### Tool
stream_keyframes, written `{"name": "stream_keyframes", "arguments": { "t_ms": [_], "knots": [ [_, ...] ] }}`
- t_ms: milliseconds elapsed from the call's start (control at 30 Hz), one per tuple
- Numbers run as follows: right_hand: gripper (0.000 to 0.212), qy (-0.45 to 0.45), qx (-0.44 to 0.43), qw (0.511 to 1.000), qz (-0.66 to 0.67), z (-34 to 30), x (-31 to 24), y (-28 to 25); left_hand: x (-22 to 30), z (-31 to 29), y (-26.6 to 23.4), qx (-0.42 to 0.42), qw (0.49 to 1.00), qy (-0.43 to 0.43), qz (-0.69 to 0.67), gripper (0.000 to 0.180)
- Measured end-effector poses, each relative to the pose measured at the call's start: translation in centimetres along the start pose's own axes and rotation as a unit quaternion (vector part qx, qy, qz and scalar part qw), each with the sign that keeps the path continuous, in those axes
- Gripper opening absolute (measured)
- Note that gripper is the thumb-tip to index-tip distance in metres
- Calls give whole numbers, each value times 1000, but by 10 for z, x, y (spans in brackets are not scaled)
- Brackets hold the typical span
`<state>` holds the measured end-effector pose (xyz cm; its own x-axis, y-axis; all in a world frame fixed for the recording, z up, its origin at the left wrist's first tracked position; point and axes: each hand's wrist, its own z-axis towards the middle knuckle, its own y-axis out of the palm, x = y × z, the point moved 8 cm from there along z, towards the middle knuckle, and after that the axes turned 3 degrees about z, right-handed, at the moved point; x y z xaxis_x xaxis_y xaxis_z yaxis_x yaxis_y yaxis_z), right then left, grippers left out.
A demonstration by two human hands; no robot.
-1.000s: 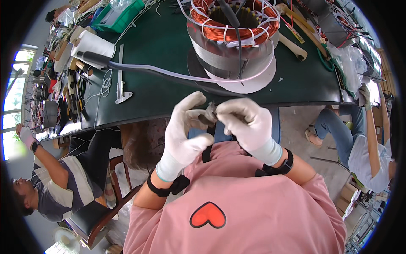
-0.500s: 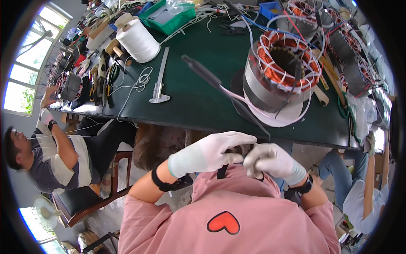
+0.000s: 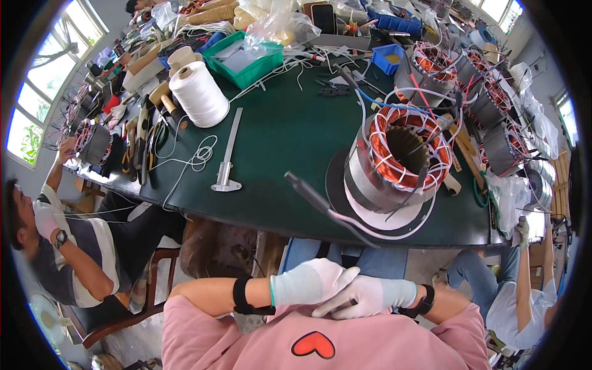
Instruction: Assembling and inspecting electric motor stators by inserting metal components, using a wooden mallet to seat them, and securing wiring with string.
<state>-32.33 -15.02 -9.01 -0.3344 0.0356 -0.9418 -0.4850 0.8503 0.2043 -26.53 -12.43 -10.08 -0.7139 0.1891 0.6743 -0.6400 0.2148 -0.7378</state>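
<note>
My left hand [image 3: 314,282] and my right hand [image 3: 376,296], both in white gloves, meet low in front of my chest. The right one lies across the left one's fingers, some of its own stretched out. Most of the left fingers are hidden beneath it, and nothing shows held between the hands. Beyond them, at the table's front edge, a motor stator [image 3: 357,172] with copper windings stands upright on a round base. A black-sleeved lead [image 3: 308,192] sticks out from it toward the left. To its left lies a vernier caliper [image 3: 229,157].
On the green table [image 3: 277,142] are a white thread spool [image 3: 200,98], loose white cord [image 3: 200,154], a green bin [image 3: 246,68] and hand tools [image 3: 143,135]. More stators [image 3: 502,148] crowd the right side. Co-workers sit at left [image 3: 74,253] and right [image 3: 518,296].
My hands have come down and closer to my body, the right now overlapping the left. The view has tilted up, showing more of the table's far side. The left co-worker's gloved hand has moved back.
</note>
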Motion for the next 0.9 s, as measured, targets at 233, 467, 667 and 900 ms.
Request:
{"name": "stream_keyframes", "arguments": {
  "t_ms": [233,467,667,900],
  "knots": [
    [34,-39,-8,998,47,-9,0,-13,-3,18,-2,120,990,70,36,47],
    [28,33,68,992,99,-35,29,-37,-41,32,-58,-179,970,-144,-77,33],
    [22,3,528,844,94,-177,64,-83,-122,28,-265,6,921,-45,386,25],
    [21,-81,754,468,-454,-184,17,-133,-308,149,-359,344,867,-336,-133,38]
  ]
}}
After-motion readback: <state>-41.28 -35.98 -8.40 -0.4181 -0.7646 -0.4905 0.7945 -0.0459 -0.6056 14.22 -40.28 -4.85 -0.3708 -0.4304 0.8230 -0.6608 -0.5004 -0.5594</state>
